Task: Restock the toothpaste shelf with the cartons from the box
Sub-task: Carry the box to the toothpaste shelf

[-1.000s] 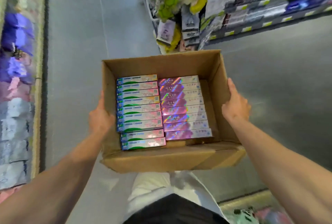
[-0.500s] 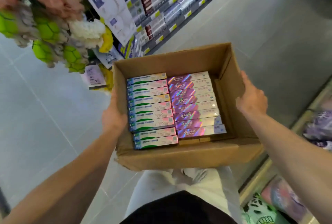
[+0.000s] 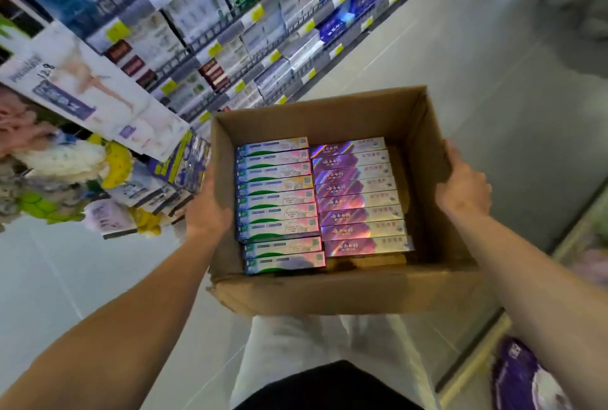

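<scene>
Two hands carry an open box (image 3: 342,294) out in front. The left hand (image 3: 207,209) grips its left wall and the right hand (image 3: 462,187) grips its right wall. Between the hands, cartons (image 3: 316,199) lie flat in two rows, green-striped ones by the left hand, shiny purple ones by the right. Shelves (image 3: 230,34) beyond the left hand hold blurry packs, maybe toothpaste.

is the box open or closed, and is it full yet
Open: the cardboard box has no flaps over its top. Nearly full: two rows of toothpaste cartons cover most of its floor.
</scene>
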### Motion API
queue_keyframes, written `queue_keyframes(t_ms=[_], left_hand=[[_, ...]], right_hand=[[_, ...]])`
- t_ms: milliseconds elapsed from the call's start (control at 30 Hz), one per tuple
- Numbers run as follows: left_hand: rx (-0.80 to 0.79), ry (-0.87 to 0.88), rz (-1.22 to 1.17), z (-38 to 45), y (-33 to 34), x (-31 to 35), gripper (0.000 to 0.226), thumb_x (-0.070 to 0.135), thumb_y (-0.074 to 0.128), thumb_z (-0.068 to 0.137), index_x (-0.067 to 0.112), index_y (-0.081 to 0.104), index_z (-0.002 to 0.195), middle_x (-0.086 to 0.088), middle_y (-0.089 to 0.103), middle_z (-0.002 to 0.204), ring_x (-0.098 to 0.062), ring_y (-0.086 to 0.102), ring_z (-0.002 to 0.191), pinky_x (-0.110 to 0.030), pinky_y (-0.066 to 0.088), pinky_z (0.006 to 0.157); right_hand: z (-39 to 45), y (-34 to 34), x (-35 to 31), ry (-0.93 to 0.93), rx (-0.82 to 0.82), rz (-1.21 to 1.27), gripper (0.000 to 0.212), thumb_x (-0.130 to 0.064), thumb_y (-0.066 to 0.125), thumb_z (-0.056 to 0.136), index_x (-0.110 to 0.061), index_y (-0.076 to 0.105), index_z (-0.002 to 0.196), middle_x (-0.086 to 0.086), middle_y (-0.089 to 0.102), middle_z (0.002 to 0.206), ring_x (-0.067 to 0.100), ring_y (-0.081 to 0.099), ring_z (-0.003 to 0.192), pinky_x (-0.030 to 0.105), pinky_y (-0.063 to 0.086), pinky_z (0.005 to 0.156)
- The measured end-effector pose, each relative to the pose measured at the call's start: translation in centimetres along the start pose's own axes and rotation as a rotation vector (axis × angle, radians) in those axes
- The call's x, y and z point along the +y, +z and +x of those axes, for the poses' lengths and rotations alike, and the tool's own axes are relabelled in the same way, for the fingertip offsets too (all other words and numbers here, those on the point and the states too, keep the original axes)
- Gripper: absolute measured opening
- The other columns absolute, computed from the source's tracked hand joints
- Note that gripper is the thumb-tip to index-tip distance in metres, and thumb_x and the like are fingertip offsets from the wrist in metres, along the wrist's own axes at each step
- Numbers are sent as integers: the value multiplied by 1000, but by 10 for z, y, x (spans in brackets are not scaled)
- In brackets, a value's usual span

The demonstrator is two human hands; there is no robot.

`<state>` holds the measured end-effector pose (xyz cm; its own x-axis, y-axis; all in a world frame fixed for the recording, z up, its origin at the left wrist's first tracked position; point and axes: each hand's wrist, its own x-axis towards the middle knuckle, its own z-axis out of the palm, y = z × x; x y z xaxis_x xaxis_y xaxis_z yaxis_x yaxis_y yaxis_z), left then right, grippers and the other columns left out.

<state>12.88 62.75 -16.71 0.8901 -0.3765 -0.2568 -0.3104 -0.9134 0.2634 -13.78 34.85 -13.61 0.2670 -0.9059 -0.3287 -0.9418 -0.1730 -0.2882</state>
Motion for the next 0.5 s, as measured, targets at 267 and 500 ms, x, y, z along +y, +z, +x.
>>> queue_keyframes(t_ms=[267, 500], left_hand=[[-8, 10, -82, 100, 35, 132, 88, 8, 57, 83, 29, 8, 153, -13, 56, 72, -26, 46, 53, -30, 35, 48], [-16, -81, -114, 200, 60, 252, 88, 17, 63, 82, 34, 11, 151, -19, 67, 100, -39, 63, 85, -44, 52, 73]], right_hand=[[189, -42, -5, -60, -14, 49, 84, -2, 53, 83, -42, 19, 149, 20, 63, 115, 40, 60, 102, 45, 48, 89], [346, -78, -39, -115, -28, 19, 81, -2, 50, 85, -41, 19, 149, 22, 58, 123, 41, 57, 109, 45, 46, 94]])
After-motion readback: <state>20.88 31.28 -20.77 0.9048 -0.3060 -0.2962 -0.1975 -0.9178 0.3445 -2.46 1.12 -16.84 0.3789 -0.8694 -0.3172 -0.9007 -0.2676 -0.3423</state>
